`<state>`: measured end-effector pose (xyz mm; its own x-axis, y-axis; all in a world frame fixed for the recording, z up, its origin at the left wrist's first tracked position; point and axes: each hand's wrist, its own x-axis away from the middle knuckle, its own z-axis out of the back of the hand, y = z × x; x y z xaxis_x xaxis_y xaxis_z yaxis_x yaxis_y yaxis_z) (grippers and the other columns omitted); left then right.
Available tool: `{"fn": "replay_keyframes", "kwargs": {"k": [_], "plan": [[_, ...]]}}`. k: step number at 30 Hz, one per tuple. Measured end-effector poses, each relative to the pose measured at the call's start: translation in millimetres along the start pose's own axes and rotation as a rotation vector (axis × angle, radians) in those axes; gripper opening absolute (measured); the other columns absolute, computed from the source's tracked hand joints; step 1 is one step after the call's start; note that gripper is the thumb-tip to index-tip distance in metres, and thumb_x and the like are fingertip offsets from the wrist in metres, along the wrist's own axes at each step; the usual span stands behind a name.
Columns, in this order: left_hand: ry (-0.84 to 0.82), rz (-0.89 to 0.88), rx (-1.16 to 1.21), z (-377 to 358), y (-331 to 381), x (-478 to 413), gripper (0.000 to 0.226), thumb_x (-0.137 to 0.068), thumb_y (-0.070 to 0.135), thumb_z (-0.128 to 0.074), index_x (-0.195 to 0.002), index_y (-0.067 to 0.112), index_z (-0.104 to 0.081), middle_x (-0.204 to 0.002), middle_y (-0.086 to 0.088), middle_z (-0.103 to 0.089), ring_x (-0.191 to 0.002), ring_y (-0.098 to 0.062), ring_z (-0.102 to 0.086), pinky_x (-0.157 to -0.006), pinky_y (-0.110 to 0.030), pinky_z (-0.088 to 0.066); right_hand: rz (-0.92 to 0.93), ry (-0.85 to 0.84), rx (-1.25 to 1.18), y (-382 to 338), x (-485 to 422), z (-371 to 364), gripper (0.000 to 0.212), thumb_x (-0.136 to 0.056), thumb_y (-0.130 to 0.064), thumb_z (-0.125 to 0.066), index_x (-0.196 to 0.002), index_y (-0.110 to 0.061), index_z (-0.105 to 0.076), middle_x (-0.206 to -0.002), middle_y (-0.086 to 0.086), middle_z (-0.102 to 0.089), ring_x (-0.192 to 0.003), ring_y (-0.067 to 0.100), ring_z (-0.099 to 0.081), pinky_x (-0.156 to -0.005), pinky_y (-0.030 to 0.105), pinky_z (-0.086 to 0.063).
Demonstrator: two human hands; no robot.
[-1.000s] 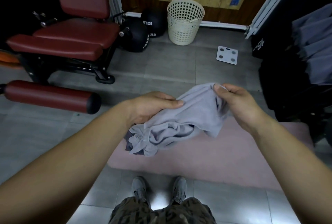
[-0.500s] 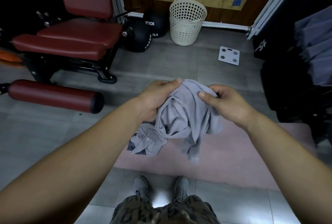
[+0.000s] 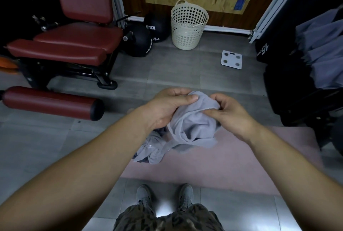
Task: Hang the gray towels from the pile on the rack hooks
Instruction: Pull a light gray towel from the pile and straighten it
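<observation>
Together, left hand, right hand, fingers curled round gray towel

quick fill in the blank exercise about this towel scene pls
The left hand and right hand both hold a gray ____.
The other towels lie at the edge of a ____ mat.
The white scale lies on the ____.
Missing words: towel, pink, floor.
</observation>
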<state>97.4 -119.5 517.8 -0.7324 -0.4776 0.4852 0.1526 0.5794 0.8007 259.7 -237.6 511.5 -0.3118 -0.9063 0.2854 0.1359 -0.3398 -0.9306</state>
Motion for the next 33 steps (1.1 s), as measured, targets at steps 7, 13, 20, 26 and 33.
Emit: {"fn": "replay_keyframes", "kwargs": {"k": [7, 13, 20, 26, 33], "plan": [[-0.14, 0.144, -0.178, 26.3, -10.9, 10.3, 0.035, -0.079, 0.033, -0.076, -0.107, 0.012, -0.071, -0.101, -0.007, -0.073, -0.095, -0.024, -0.068, -0.091, -0.041, -0.053, -0.14, 0.011, -0.328, 1.0, 2.1, 18.7, 0.047, -0.075, -0.025, -0.082, -0.114, -0.007, -0.063, -0.097, 0.004, -0.073, -0.096, 0.022, -0.069, -0.073, 0.027, -0.057], [0.095, 0.062, 0.032, 14.5, -12.1, 6.5, 0.03, -0.101, 0.029, -0.056, -0.121, 0.008, -0.064, -0.099, -0.012, -0.072, -0.083, -0.023, -0.07, -0.067, -0.035, -0.058, -0.173, -0.312, -0.264, -2.2, 10.7, 14.3, 0.084, -0.066, -0.052, -0.088, -0.139, -0.028, -0.053, -0.134, 0.006, -0.065, -0.125, 0.024, -0.062, -0.105, 0.046, -0.048], [0.181, -0.13, -0.276, -3.7, -13.6, 10.8, 0.017, -0.095, 0.027, -0.066, -0.09, 0.011, -0.063, -0.075, -0.005, -0.063, -0.066, -0.014, -0.058, -0.062, -0.027, -0.048, -0.241, -0.242, -0.136, -4.8, 17.9, -12.3, 0.051, -0.092, -0.055, -0.054, -0.116, -0.013, -0.071, -0.111, 0.011, -0.075, -0.106, 0.026, -0.071, -0.097, 0.046, -0.053], [-0.029, -0.059, 0.003, 4.7, -17.1, 21.3, 0.033, -0.09, 0.006, -0.068, -0.122, -0.002, -0.061, -0.106, -0.014, -0.071, -0.1, -0.024, -0.069, -0.091, -0.036, -0.056, -0.153, -0.087, -0.126, 0.6, 21.9, -7.9, 0.047, -0.09, -0.046, -0.06, -0.105, -0.003, -0.073, -0.099, 0.013, -0.077, -0.09, 0.022, -0.072, -0.078, 0.029, -0.053], [0.067, -0.229, -0.108, 6.6, -17.9, 20.1, 0.016, -0.09, 0.001, -0.067, -0.097, 0.015, -0.068, -0.091, -0.004, -0.072, -0.085, -0.016, -0.067, -0.078, -0.029, -0.056, 0.004, -0.014, -0.146, -1.0, 25.1, 4.0, 0.01, -0.098, -0.018, -0.06, -0.106, -0.012, -0.063, -0.087, 0.02, -0.054, -0.083, 0.029, -0.055, -0.091, 0.044, -0.053]]}}
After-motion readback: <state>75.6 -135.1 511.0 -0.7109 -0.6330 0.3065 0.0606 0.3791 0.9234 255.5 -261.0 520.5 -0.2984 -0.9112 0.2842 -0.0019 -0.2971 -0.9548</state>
